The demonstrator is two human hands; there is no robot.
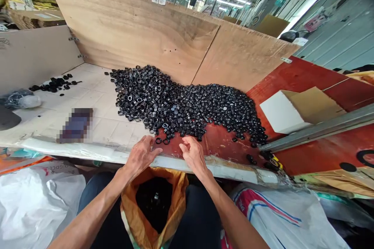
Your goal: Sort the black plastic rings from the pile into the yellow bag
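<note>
A large heap of small black rings point(187, 105) spreads over the table, partly on white tiled board point(111, 132) and partly on red-brown board point(216, 144). My left hand point(142, 155) rests at the table's near edge, fingers slightly curled, close to several loose rings at the heap's front. My right hand point(194, 155) hovers beside it with fingers apart, just short of the heap. Neither hand visibly holds a ring. Below the hands, an orange-lined sack point(154, 202) stands open on my lap, with dark contents inside.
Plywood boards point(131, 23) wall the table's back. A smaller group of black parts point(54, 84) lies at the left, near a blurred flat object point(76, 125). A white box point(295, 109) and a metal rail point(318, 132) are on the right. White sacks point(280, 218) lie on the floor.
</note>
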